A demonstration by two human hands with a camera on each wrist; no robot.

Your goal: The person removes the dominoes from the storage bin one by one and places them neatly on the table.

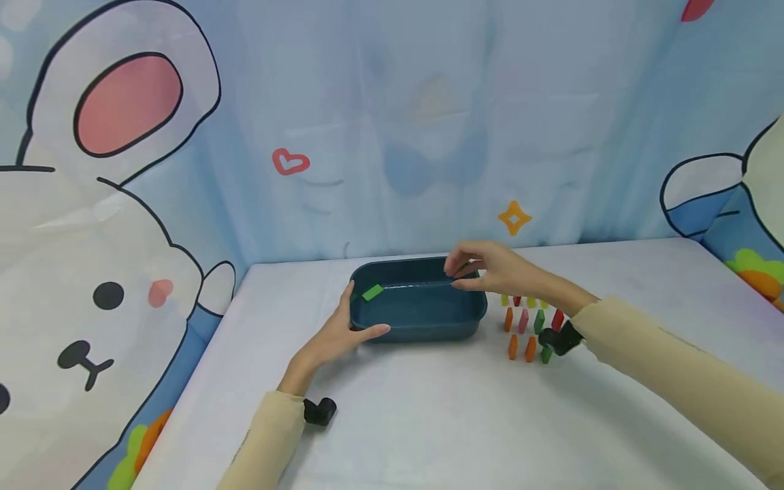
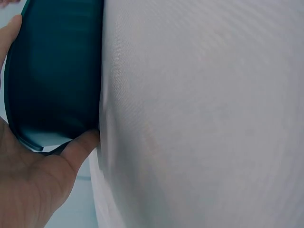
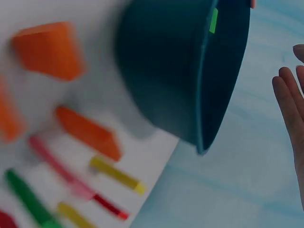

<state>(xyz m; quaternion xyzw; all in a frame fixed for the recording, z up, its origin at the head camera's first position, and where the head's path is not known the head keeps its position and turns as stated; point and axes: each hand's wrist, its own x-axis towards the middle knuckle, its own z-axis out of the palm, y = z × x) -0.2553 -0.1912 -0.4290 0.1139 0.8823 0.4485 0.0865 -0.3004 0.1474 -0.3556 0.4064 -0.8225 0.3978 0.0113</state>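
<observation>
A dark teal plastic tub stands on the white table, a green block lying inside at its left end. My left hand grips the tub's left end, thumb along the front wall and fingers at the left side; the left wrist view shows this thumb low against the tub. Over the tub's right rim hovers my right hand, fingers bent and thumb apart, with nothing visible between them. In the right wrist view its fingertips are beyond the tub's rim, partly out of frame.
Right of the tub, several small coloured blocks stand in rows, among them an orange block, a pink block and a green block. The right forearm passes over part of them. A printed cloth hangs behind the table.
</observation>
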